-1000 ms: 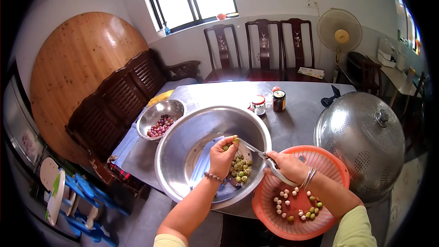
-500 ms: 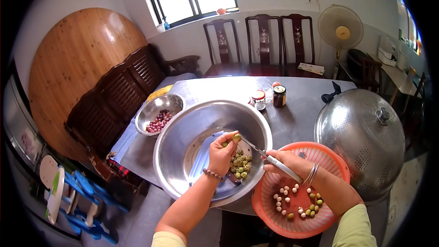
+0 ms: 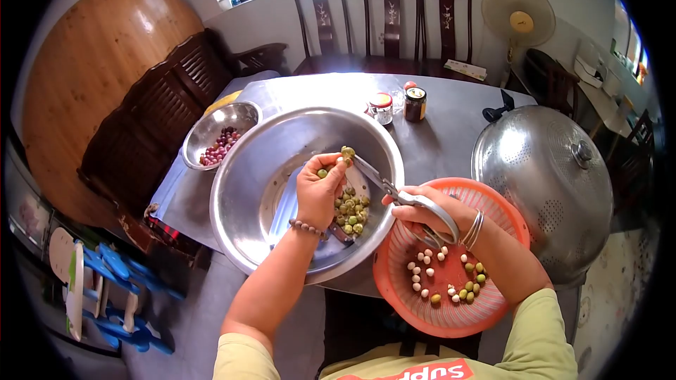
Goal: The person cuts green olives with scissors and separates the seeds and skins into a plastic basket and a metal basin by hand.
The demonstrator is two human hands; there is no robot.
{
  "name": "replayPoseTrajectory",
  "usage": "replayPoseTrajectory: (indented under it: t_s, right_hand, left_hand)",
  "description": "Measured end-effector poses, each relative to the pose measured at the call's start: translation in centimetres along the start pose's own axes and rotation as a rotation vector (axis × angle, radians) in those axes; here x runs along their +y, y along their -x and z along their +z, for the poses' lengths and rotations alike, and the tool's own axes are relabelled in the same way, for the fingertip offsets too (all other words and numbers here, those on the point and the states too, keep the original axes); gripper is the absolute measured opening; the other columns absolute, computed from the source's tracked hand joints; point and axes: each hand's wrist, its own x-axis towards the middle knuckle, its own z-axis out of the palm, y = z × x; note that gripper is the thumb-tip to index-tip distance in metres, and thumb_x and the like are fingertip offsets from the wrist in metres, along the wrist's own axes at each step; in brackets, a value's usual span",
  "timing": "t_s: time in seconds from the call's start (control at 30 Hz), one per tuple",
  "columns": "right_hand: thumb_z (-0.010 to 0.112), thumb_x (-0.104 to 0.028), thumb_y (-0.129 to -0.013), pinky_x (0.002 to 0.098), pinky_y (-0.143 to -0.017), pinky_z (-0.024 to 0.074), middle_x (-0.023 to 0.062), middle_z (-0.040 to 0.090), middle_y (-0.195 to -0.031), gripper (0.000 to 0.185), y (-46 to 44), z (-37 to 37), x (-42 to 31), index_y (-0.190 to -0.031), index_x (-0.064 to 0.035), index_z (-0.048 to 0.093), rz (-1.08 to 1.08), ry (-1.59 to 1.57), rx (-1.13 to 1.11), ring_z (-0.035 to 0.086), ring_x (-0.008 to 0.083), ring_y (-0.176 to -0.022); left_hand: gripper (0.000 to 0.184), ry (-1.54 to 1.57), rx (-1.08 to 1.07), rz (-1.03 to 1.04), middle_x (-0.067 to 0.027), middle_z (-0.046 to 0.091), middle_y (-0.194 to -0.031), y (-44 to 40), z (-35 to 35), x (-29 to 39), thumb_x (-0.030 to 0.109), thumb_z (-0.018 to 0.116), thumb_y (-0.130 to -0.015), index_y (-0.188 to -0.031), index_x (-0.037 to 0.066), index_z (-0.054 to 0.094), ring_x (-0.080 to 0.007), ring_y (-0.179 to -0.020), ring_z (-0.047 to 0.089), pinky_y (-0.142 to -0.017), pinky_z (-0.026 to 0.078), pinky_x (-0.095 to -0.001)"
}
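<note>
My left hand (image 3: 317, 193) is closed, pinching a small round green seed (image 3: 347, 151) at its fingertips, with another green one tucked between the fingers. A white spot shows beside the pinched seed. Grey-handled scissors (image 3: 387, 188) are in my right hand (image 3: 451, 212), their blades reaching toward that seed. Below the left hand, a large steel basin (image 3: 236, 218) holds a blue tray-like piece (image 3: 285, 204) and a pile of green seeds (image 3: 351, 207). Under my right hand stands an orange plastic basket (image 3: 394, 295) with white seeds (image 3: 417, 271) and smooth green ones (image 3: 470, 286).
A smaller steel bowl (image 3: 246, 116) of reddish-purple fruit (image 3: 220, 146) stands at the back left. Two jars (image 3: 415, 104) sit behind the basin on the grey table (image 3: 451, 141). A large perforated steel dome (image 3: 556, 190) is at the right. Chairs (image 3: 391, 24) line the far side.
The view has tilted downward, so the shirt front shows. The scissors' handles have spread apart and turned in my right hand. My left hand still holds green seeds.
</note>
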Motion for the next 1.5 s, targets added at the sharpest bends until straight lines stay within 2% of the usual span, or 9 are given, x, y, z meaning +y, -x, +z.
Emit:
replayPoseTrajectory:
  t_s: [0.33,0.43,0.53,0.7,0.87,1.07,1.3,1.43,1.5]
  right_hand:
    - [0.061,-0.019,-0.083,0.017,-0.047,0.0345,-0.0067,0.046,-0.071,0.028,-0.9,-0.6,2.0,-0.105,-0.0039,0.052,-0.157,0.183,0.057,0.04,-0.0004,-0.059]
    - [0.06,-0.022,-0.078,0.036,-0.058,0.0461,0.0144,0.059,-0.069,0.034,-0.5,-1.2,2.0,-0.106,-0.0042,0.053,-0.431,0.881,0.285,0.06,0.0271,-0.065]
    - [0.058,-0.017,-0.075,0.0427,-0.063,0.0465,0.0202,0.059,-0.075,0.034,-0.6,-1.5,2.3,-0.107,-0.0058,0.054,-0.429,1.093,0.337,0.059,0.0352,-0.073]
    - [0.053,-0.007,-0.074,0.04,-0.071,0.0454,0.0168,0.058,-0.084,0.035,0.7,-0.8,0.6,-0.108,-0.0026,0.052,-0.286,1.208,0.301,0.057,0.0319,-0.079]
    - [0.054,-0.008,-0.073,0.0397,-0.07,0.0461,0.0168,0.06,-0.085,0.034,1.4,-1.5,0.9,-0.107,-0.0038,0.053,-0.329,1.208,0.281,0.058,0.0311,-0.08]
    - [0.056,-0.015,-0.075,0.0379,-0.073,0.0461,0.0177,0.06,-0.09,0.034,3.4,-1.7,-0.1,-0.107,-0.0043,0.054,-0.266,1.141,0.189,0.058,0.0308,-0.084]
    - [0.06,-0.024,-0.077,0.034,-0.073,0.0456,0.0185,0.06,-0.091,0.043,4.0,-4.2,0.8,-0.11,0.0026,0.051,-0.371,0.896,0.285,0.059,0.0294,-0.082]
    - [0.062,-0.024,-0.078,0.0305,-0.063,0.0436,0.0123,0.056,-0.073,0.045,5.0,-4.0,-0.9,-0.112,0.0023,0.049,-0.056,0.613,0.337,0.054,0.0175,-0.066]
    - [0.063,-0.025,-0.077,0.0292,-0.06,0.0427,0.0104,0.054,-0.065,0.047,4.8,-4.5,-0.3,-0.112,0.0028,0.049,-0.174,0.685,0.351,0.05,0.0153,-0.059]
  left_hand:
    - [0.014,-0.029,0.046,0.05,-0.0059,0.062,-0.081,-0.7,-0.6,-0.4,0.015,0.057,-0.086,-0.091,0.003,0.05,-0.0045,-0.054,0.049,-0.044,0.037,-0.0159]
    - [0.014,-0.033,0.114,0.067,-0.0063,0.062,-0.081,-1.2,-0.9,-0.5,0.017,0.056,-0.086,-0.089,0.004,0.05,-0.0037,-0.053,0.047,-0.043,0.036,-0.0152]
    - [0.013,-0.007,0.085,0.114,-0.0076,0.062,-0.081,-1.1,-0.8,-0.3,0.015,0.055,-0.087,-0.089,0.003,0.051,-0.0031,-0.051,0.045,-0.042,0.035,-0.0152]
    - [0.011,-0.204,-0.229,0.056,-0.0055,0.061,-0.076,-0.2,0.3,0.3,0.008,0.054,-0.086,-0.094,0.001,0.053,-0.0036,-0.053,0.045,-0.045,0.035,-0.0164]
    - [0.012,-0.73,-0.254,0.29,-0.0063,0.061,-0.073,-0.2,0.1,-0.7,0.008,0.06,-0.08,-0.089,0.001,0.057,-0.0112,-0.062,0.056,-0.058,0.045,-0.0228]
    - [0.012,-0.851,-0.198,0.198,-0.0066,0.061,-0.071,0.0,0.0,-0.5,0.009,0.061,-0.08,-0.089,0.001,0.058,-0.0126,-0.066,0.058,-0.061,0.046,-0.0246]
    - [0.015,-0.291,-0.56,-0.189,0.0047,0.054,-0.069,1.2,0.9,0.4,0.008,0.058,-0.084,-0.097,0.001,0.059,-0.0004,-0.057,0.043,-0.049,0.035,-0.0156]
    - [0.022,-0.348,-0.773,-0.299,0.0062,0.052,-0.073,2.0,1.5,1.2,0.006,0.056,-0.085,-0.106,0.002,0.059,0.0013,-0.058,0.04,-0.049,0.032,-0.0139]
    - [0.026,-0.369,-0.84,-0.264,0.0058,0.053,-0.077,2.1,1.8,1.2,0.005,0.056,-0.085,-0.111,0.002,0.057,0.0015,-0.058,0.039,-0.049,0.032,-0.0141]
